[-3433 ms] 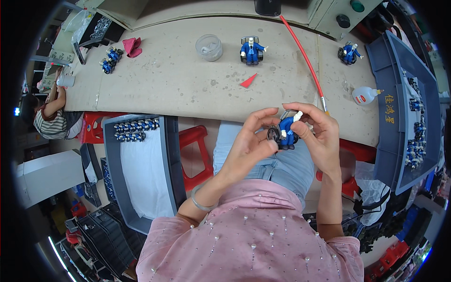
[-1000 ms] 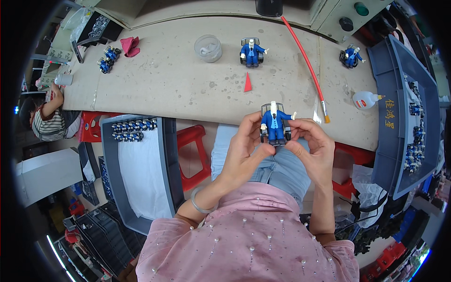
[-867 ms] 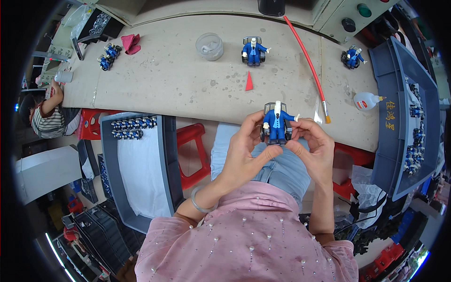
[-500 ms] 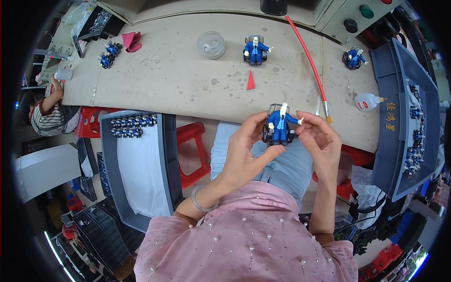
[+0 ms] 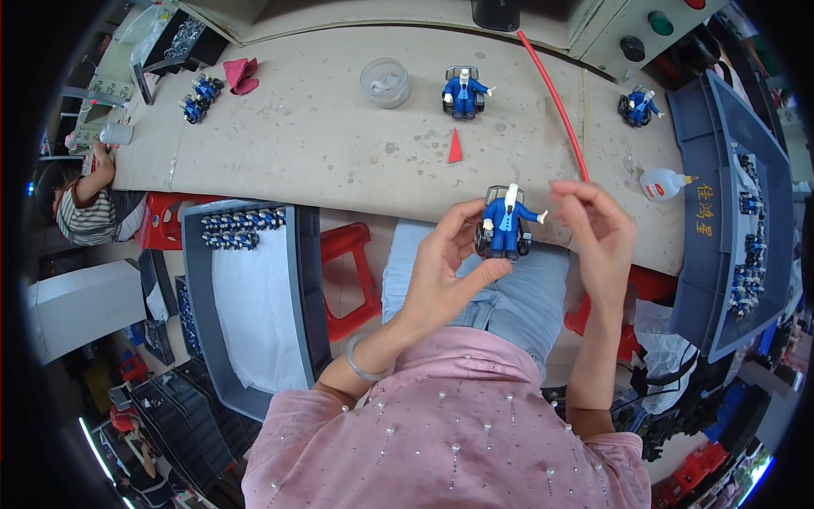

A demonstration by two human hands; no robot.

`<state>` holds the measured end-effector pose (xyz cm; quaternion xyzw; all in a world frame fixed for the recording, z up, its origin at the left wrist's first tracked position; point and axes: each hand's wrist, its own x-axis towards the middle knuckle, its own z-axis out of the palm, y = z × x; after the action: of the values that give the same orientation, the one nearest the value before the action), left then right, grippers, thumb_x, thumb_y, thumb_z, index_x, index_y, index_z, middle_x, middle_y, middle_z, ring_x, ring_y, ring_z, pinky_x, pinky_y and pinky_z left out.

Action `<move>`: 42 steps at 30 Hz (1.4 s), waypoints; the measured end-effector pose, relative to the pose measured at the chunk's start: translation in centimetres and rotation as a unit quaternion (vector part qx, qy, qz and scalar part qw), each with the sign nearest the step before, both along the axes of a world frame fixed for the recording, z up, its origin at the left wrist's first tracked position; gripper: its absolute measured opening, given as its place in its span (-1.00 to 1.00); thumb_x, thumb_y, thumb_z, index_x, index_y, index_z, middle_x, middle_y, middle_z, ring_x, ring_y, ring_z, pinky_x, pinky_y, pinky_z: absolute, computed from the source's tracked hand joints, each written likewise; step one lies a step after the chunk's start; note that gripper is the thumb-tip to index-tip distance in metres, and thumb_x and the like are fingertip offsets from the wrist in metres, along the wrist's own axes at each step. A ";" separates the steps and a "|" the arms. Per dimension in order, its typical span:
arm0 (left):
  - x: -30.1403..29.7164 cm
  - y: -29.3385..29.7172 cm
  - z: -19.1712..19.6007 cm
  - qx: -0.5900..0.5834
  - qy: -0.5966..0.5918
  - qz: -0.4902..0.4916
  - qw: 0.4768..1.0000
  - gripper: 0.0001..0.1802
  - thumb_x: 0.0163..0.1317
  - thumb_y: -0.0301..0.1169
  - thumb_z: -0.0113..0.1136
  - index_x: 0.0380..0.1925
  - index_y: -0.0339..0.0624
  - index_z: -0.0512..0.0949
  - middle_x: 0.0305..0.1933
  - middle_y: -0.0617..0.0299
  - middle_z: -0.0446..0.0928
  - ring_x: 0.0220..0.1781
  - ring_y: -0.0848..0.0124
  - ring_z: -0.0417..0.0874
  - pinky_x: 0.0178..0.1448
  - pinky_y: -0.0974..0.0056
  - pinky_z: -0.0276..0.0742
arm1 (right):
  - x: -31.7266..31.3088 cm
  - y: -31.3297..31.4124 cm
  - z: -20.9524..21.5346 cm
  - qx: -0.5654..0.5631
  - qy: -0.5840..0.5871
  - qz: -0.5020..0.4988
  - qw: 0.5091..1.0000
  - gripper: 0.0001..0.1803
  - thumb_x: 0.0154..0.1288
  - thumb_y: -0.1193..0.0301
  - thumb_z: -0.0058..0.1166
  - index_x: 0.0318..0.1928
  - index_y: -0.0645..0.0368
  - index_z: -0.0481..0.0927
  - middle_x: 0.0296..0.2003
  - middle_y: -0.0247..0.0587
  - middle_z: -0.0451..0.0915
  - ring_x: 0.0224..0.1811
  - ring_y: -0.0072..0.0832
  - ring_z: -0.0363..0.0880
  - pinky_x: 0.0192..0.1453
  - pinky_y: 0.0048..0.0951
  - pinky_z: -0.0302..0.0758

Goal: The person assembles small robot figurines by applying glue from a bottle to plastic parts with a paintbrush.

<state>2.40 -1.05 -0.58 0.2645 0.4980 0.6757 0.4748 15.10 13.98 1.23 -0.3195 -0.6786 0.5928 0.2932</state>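
My left hand (image 5: 448,271) holds a small figurine (image 5: 506,222) upright above my lap at the table's front edge. The figurine wears a blue suit, sits in a dark wheelchair, and has a white head and one pale hand stretched out. My right hand (image 5: 604,233) is raised just right of it, not touching it, with bent fingers apart and nothing visible in them. Beyond those fingers runs a long red-handled brush (image 5: 555,97); its bristle end is hidden behind my hand. A similar figurine (image 5: 463,92) stands farther back, behind a red triangular piece (image 5: 455,146).
A clear plastic cup (image 5: 384,83) and pink cloth (image 5: 241,76) lie on the table (image 5: 297,127). More figurines (image 5: 201,97) are at left, another (image 5: 639,106) at right near a squeeze bottle (image 5: 663,184). Grey crates (image 5: 309,297) (image 5: 704,229) flank me. Someone (image 5: 89,199) sits far left.
My right hand has let go of the figurine's outstretched hand and moved up and right, covering the brush's bristles. My left hand keeps holding the figurine in nearly the same place.
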 end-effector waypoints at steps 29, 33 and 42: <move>-1.5 0.9 -1.5 0.045 0.129 0.119 0.983 -0.40 -0.09 -0.63 0.41 0.02 -0.40 0.41 -0.09 0.14 0.36 -0.09 0.42 0.54 0.01 0.35 0.63 | -1.8 -3.5 3.2 0.117 0.160 -0.022 0.980 -0.81 0.28 0.67 0.00 -0.18 0.29 0.29 -0.28 0.04 0.48 -0.43 -0.48 0.51 -0.29 -0.51 0.53; -1.2 0.9 -1.1 0.034 0.087 0.100 0.991 -0.43 -0.05 -0.66 0.38 0.02 -0.41 0.39 -0.05 0.18 0.34 -0.01 0.44 0.52 0.09 0.33 0.60 | -1.9 -3.5 3.4 0.131 0.180 -0.041 0.974 -0.82 0.25 0.71 -0.01 -0.19 0.30 0.32 -0.31 0.02 0.51 -0.43 -0.47 0.51 -0.28 -0.54 0.50; -1.4 0.8 -0.4 0.030 -0.028 0.048 0.998 -0.44 0.07 -0.67 0.30 0.09 -0.43 0.31 0.02 0.05 0.46 0.08 0.43 0.50 0.09 0.34 0.57 | -1.5 -2.9 4.4 0.168 0.171 -0.028 0.971 -0.80 0.17 0.74 0.08 -0.22 0.31 0.41 -0.35 -0.03 0.55 -0.32 -0.44 0.55 -0.22 -0.52 0.49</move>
<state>1.01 -0.26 -0.98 0.2357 0.4765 0.7191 0.4475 13.60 11.11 5.67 -0.1785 -0.6991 0.5081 0.4704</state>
